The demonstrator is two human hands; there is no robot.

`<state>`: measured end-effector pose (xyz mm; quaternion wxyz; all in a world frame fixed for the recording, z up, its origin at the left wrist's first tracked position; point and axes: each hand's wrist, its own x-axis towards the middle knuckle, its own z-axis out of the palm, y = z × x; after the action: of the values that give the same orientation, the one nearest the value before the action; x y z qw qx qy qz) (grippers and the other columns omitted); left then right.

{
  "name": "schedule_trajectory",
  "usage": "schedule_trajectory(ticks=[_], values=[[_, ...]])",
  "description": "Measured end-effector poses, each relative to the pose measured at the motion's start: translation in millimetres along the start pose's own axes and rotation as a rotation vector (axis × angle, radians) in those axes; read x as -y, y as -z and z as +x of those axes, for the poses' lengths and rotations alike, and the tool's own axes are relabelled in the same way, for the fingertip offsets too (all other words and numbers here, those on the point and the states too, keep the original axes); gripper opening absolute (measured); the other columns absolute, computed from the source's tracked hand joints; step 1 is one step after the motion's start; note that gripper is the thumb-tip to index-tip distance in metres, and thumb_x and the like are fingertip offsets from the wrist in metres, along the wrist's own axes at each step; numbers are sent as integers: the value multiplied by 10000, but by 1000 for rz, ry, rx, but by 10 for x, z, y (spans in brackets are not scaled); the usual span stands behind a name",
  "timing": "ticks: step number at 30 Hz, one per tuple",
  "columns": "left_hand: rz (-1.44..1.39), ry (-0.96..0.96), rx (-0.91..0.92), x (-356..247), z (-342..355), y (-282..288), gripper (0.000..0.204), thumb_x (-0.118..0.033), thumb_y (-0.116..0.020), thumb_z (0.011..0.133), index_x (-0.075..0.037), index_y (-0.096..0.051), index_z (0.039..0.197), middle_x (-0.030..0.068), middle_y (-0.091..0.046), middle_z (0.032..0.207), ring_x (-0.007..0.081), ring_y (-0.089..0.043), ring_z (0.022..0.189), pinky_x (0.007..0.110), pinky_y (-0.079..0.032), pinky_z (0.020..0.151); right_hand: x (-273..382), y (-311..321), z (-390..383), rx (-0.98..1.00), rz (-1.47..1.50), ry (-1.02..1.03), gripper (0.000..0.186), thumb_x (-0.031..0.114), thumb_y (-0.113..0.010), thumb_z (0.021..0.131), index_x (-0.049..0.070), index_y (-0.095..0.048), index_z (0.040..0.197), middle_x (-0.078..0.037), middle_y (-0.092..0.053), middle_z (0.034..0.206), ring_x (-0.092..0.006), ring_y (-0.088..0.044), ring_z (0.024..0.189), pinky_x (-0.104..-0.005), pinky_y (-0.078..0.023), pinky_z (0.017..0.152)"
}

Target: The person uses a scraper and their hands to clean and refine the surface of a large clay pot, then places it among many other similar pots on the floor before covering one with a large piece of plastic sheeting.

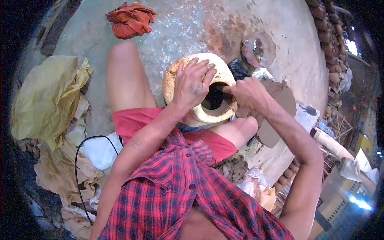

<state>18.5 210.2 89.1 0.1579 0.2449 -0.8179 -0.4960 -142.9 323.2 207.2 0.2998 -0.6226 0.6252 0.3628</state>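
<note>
A cream-coloured, rounded vessel [225, 72] with a wide, dark opening sits between my knees, its mouth tipped toward me. My left hand [196, 82] lies on its upper side, fingers spread flat on the surface. At the right edge of the mouth is my right hand [249, 93], its fingers curled and the foremost reaching just inside the rim. Whether those fingers pinch anything is hidden. Next to the right forearm lies a flat, grey-brown clay-like slab [276, 126], partly covered by the arm.
Crumpled black plastic [238, 69] and a clear ring-shaped object [259, 50] lie beyond my right hand. A rust-red cloth [131, 21] is bunched up at the far left. Yellowish sheeting [46, 96] and a black cable [77, 168] are on my left. Grey clay lumps [232, 169] lie by my right thigh.
</note>
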Motion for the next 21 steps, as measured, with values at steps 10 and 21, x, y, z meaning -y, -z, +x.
schedule_trajectory(ticks=[10,21], values=[[15,20,-12,-8,10,-3,337,-366,-638,1053,-159,-788,1271,121,-716,1393,367,-564,1430,625,-327,1221,487,-424,-311,141,631,-122,894,149,-745,689,207,-521,1552,-217,-768,1029,-442,-734,996,-563,-605,870],[4,1,-23,-5,27,-35,340,-368,-656,1036,-161,-788,1271,114,-714,1396,350,-554,1434,610,-311,1230,356,-149,80,209,286,-211,321,308,-705,927,114,-774,1173,-167,-801,1045,-356,-794,970,-489,-648,786]])
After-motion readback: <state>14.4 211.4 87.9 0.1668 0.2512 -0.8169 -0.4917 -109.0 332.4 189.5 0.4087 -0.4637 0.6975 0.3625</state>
